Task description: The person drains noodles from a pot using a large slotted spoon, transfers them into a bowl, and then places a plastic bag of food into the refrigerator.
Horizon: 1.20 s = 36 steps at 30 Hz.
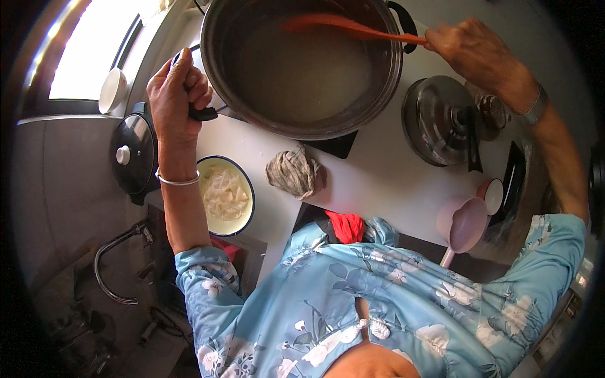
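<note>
A large dark pot point(302, 85) with cloudy liquid in it stands before me at the top of the view, over a black cooktop point(338, 144). My left hand point(179, 87) grips the pot's black side handle. In my right hand point(472, 52) is the handle end of an orange spatula point(354, 29), which reaches across the far rim. The spatula's tip lies over or in the liquid; which one is hard to tell. A crumpled, striped cloth point(296, 174) lies on the white counter below the pot.
Left of the cloth sits a blue-rimmed bowl point(225, 193) of pale, flat pieces. A dark lid point(134, 153) leans by the wall near the faucet point(113, 264). Rightward are a lidded pan point(439, 123), a small red-and-white bowl point(492, 197) and a pink ladle point(463, 224).
</note>
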Available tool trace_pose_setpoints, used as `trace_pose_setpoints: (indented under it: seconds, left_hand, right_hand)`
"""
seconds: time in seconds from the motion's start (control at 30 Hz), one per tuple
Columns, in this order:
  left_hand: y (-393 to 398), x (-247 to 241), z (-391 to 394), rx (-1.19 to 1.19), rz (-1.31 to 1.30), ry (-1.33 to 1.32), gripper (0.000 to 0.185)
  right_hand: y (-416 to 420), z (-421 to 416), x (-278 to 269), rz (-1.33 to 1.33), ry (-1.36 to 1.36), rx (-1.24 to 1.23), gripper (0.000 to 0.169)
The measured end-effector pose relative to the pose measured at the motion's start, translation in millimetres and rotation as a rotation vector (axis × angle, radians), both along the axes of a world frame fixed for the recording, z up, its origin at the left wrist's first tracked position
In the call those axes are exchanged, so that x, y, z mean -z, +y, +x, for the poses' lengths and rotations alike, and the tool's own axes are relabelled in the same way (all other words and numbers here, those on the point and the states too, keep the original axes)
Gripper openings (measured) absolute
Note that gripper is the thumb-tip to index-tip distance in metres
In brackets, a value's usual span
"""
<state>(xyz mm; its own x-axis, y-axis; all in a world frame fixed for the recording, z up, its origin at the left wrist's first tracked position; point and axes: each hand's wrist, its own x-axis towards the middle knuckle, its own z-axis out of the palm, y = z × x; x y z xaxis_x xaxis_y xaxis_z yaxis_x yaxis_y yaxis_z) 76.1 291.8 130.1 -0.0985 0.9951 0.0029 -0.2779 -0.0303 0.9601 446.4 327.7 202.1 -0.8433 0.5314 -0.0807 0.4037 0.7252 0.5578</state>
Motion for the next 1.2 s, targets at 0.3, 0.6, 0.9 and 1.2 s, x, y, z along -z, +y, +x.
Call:
trace_pose_setpoints:
  seconds: [0.3,0.6,0.9,1.2]
  left_hand:
    - [-21,-10,23,-0.089,0.023,0.103,0.021]
    - [-31,-10,31,-0.056,0.079,0.130,0.022]
    - [-41,-12,36,-0.105,0.068,0.189,0.024]
    - [-36,-10,32,-0.112,0.037,0.154,0.021]
  right_hand:
    - [-26,46,33,-0.229,0.361,-0.108,0.020]
    - [-64,17,86,-0.852,0.721,0.407,0.032]
    - [-81,-13,104,-1.603,1.370,0.826,0.029]
    - [-64,27,59,-0.461,0.987,0.231,0.025]
